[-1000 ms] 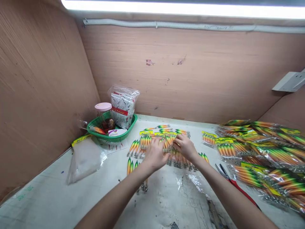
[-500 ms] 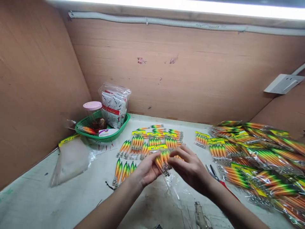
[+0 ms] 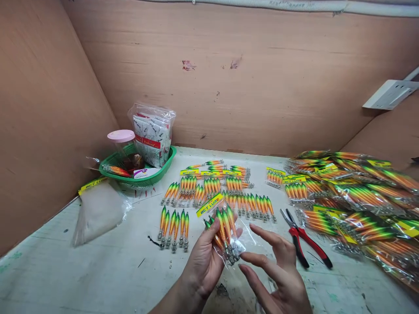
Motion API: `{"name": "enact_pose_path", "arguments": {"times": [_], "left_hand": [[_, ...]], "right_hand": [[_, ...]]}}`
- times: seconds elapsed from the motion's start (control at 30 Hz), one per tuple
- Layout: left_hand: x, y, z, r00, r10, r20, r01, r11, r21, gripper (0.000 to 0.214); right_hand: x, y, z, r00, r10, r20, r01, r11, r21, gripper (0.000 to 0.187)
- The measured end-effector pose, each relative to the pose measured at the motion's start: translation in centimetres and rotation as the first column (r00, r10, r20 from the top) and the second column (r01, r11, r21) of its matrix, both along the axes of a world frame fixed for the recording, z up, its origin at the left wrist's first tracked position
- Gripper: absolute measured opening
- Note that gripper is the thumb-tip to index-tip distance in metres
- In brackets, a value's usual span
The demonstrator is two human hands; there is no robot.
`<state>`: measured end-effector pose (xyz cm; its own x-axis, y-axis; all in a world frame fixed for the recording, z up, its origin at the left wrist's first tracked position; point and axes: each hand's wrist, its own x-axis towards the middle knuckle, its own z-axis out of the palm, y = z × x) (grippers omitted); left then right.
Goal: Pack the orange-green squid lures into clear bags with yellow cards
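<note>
Packet (image 3: 225,229) now tilted; pliers (image 3: 296,228) uncovered.

Brown bk wall (image 3: 262,109); L side wall (image 3: 42,109) approx same clr; wht conduit (image 3: 376,8) up top; pale tabletop (image 3: 131,279).

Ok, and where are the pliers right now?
In the head view, the red-and-black-handled pliers lie on the worktable, right of centre, between the right hand and the heap of bagged lures.

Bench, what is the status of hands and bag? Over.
Left hand gripping lure bag. Right hand open beside it, touch unclear. Pliers to the right, untouched.
</note>
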<state>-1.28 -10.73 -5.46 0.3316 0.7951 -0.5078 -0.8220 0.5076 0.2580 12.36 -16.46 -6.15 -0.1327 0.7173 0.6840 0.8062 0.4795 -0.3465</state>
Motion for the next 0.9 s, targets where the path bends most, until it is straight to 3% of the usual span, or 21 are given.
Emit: {"name": "enact_pose_path", "arguments": {"times": [0.17,0.3,0.5,0.9], "left_hand": [[-0.2,-1.2,-0.7,0.996,-0.053,0.072,0.054,0.998,-0.014,0.030],[-0.5,-1.9,-0.8,0.995,-0.086,0.055,0.086,0.996,0.010,0.025],[-0.7,-2.5,-1.4,0.997,-0.016,-0.073,0.023,0.996,0.087,0.012],[-0.5,-3.7,-1.7,0.988,0.029,-0.153,-0.013,0.994,0.109,0.017]], "right_hand": [[-0.1,-0.3,0.0,0.996,-0.080,-0.049,0.079,0.997,-0.025,0.004],[0.5,-0.3,0.4,0.997,-0.079,0.003,0.079,0.997,-0.001,0.016],[0.9,-0.1,0.4,0.999,-0.036,0.021,0.037,0.998,-0.056,0.022],[0.2,0.0,0.5,0.996,-0.058,0.064,0.055,0.997,0.054,0.025]]}}
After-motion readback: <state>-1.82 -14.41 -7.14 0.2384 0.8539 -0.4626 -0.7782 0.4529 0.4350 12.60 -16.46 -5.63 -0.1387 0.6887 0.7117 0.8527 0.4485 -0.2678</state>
